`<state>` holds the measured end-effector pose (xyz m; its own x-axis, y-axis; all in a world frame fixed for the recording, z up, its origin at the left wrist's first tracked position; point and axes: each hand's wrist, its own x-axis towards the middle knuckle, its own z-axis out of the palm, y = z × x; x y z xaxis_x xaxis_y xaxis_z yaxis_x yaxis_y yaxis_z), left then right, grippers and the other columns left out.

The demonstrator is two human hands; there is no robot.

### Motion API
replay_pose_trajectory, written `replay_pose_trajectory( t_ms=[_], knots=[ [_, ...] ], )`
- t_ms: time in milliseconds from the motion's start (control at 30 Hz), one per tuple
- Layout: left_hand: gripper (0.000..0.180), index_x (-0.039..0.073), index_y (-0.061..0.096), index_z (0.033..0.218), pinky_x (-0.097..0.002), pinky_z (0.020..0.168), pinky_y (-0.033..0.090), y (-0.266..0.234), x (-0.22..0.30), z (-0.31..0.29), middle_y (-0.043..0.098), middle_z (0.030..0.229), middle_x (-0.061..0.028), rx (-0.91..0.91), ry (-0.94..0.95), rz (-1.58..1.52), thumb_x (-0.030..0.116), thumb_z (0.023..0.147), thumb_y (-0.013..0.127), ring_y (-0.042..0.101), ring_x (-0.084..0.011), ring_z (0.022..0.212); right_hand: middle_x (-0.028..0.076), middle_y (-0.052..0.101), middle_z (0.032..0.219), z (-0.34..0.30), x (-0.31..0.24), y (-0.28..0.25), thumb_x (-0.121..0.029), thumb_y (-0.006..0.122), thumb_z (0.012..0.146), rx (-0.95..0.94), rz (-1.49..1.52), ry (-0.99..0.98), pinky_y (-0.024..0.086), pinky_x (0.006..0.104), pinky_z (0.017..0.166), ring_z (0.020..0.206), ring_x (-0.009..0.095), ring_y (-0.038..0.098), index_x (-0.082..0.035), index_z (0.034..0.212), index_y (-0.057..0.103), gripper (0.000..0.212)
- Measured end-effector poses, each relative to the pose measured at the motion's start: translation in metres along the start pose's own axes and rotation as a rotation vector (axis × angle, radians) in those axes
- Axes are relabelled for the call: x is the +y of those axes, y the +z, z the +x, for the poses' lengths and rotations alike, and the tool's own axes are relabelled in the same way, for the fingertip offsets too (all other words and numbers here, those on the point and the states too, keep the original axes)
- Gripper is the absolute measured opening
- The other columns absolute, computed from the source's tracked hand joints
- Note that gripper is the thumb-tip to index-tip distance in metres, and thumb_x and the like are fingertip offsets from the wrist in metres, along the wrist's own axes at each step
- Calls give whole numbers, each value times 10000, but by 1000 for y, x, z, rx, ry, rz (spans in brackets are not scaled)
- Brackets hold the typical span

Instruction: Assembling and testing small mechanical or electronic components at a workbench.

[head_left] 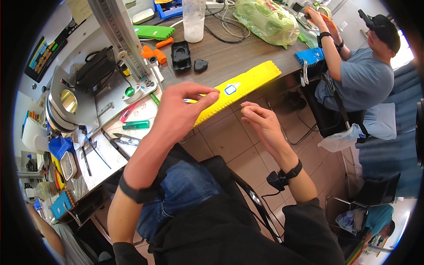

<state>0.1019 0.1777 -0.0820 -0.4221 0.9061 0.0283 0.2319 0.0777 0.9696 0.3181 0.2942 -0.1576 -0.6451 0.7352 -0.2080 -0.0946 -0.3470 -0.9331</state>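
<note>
A long yellow strip with scalloped edges point(258, 75) lies along the front edge of the desk, with a small blue-rimmed white label on it. Over its left part is my left hand point(183, 106), thumb and forefinger pinched together. What sits between those fingertips, if anything, is too small to make out. To the right, just off the desk edge, my right hand point(263, 123) also pinches with its thumb and forefinger. Something thin and dark shows at its fingertips, but its kind is unclear. The two hands are apart, and black bands circle both wrists.
Behind the strip stand an open black case point(180, 56), a clear cup point(194, 26), orange plugs point(159, 55) and a green bag point(267, 22). At left are a metal stand point(119, 35), a green lighter point(136, 125) and pliers point(126, 139). Another person point(366, 66) sits at right.
</note>
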Motion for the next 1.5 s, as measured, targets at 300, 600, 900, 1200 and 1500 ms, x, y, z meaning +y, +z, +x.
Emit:
replay_pose_trajectory(
  t_ms=[300, 600, 900, 1200, 1500],
  knots=[
    [323, 131, 801, 934, -383, 695, 529, 45, -35, 47, 736, 804, -143, 14, -125, 438, 410, 772, 774, 705, -284, 744, 32, 573, 1067, 33, 21, -7, -166, 705, 916, 0, -69, -64, 452, 255, 856, 925, 110, 561, 26, 1010, 707, 214],
    [352, 120, 805, 855, -353, 648, 504, 52, -21, 46, 712, 732, -105, 60, -242, 484, 443, 717, 823, 676, -240, 686, 24, 555, 1046, 34, 19, -4, -160, 689, 930, 1, -209, -107, 443, 245, 876, 944, 107, 556, 34, 1053, 697, 230],
    [340, 145, 803, 801, -371, 654, 513, 57, -25, 44, 721, 779, -73, 113, -206, 528, 455, 669, 853, 686, -247, 710, 30, 566, 1008, 34, 17, 2, -155, 707, 912, 57, -324, -115, 424, 241, 873, 947, 105, 556, 20, 1000, 725, 197],
    [335, 146, 804, 807, -375, 663, 508, 58, -24, 45, 722, 791, -65, 83, -207, 548, 427, 637, 871, 684, -250, 726, 51, 568, 994, 37, 32, -7, -183, 740, 878, 64, -442, -246, 414, 276, 825, 936, 146, 537, -1, 953, 724, 197],
    [318, 139, 803, 804, -373, 652, 501, 58, -24, 44, 718, 767, -65, 98, -168, 543, 400, 636, 876, 677, -243, 699, 72, 573, 1020, 23, 35, -18, -163, 716, 872, 129, -603, -247, 444, 306, 817, 946, 182, 556, -11, 949, 712, 170]
  ],
)
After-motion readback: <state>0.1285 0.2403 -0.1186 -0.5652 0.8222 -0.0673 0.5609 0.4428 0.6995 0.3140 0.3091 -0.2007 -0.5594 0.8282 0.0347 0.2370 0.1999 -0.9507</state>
